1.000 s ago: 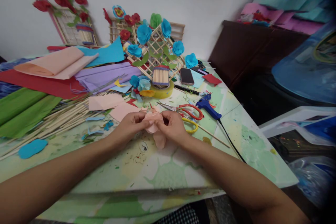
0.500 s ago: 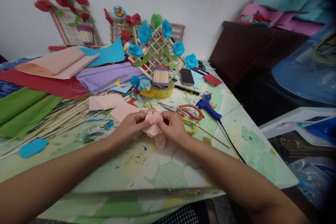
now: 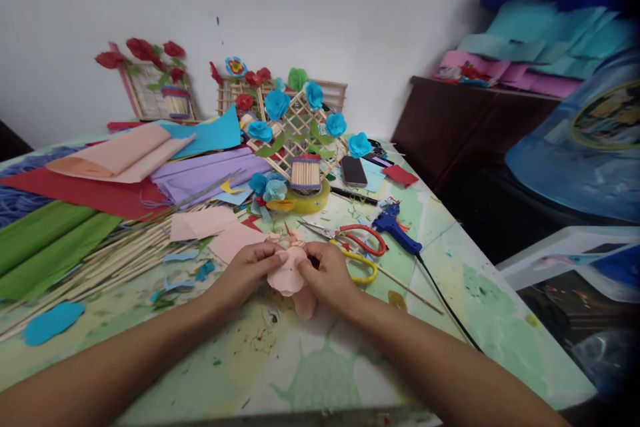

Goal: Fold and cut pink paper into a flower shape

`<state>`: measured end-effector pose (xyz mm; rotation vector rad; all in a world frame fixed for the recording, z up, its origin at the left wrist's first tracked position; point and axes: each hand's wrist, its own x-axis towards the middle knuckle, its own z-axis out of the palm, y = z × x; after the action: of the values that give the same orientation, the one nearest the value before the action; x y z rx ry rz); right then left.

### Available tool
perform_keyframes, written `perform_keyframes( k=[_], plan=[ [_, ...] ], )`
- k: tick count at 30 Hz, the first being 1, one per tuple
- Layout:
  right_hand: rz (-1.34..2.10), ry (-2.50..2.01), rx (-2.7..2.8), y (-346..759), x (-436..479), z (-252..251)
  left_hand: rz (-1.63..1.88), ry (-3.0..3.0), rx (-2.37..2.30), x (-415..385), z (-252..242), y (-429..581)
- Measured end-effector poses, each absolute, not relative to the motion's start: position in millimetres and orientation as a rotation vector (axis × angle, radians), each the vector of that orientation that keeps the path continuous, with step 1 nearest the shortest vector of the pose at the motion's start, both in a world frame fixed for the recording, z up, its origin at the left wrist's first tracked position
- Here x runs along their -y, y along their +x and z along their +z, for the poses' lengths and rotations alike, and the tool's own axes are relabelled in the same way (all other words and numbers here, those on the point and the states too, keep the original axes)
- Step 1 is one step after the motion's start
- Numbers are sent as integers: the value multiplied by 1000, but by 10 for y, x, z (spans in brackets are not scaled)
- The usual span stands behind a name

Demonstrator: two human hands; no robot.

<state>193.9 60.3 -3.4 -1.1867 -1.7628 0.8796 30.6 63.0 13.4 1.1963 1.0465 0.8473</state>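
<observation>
Between my two hands is a pale pink paper flower piece (image 3: 287,275) with a scalloped edge. My left hand (image 3: 253,267) pinches its left side between thumb and fingers. Its right side is gripped by my right hand (image 3: 327,272), thumb on top. Another pink petal shape (image 3: 305,303) hangs just below it, partly under my right hand. Behind my fingers lie small pink scraps (image 3: 295,235). Scissors (image 3: 350,235) with red and yellow handles rest right beside my right hand. Pink paper squares (image 3: 205,223) lie beyond my left hand.
A blue glue gun (image 3: 397,229) with a black cord lies to the right. A stick lattice (image 3: 300,123) with blue paper flowers stands at the back, before a yellow tape roll (image 3: 313,202). Thin sticks (image 3: 125,248) and green paper (image 3: 45,247) spread left. A phone (image 3: 354,171) lies behind.
The camera view has tilted up, so everything sits lower in the picture. The flower piece now faces up flatter and rounder between my fingers; both hands still pinch it.
</observation>
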Motion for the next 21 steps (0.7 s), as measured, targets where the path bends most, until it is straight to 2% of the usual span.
perform_keyframes(
  k=[5,13,21],
  plan=[
    [902,-1183,1761,1939,-589,-11,933,1084,-1035,-643,102,310],
    [906,-1140,1782,1936,-569,13,839,1317,-1096,-627,161,294],
    [900,-1158,1809,1938,-572,-4,905,1202,-1047,-658,123,288]
  ],
)
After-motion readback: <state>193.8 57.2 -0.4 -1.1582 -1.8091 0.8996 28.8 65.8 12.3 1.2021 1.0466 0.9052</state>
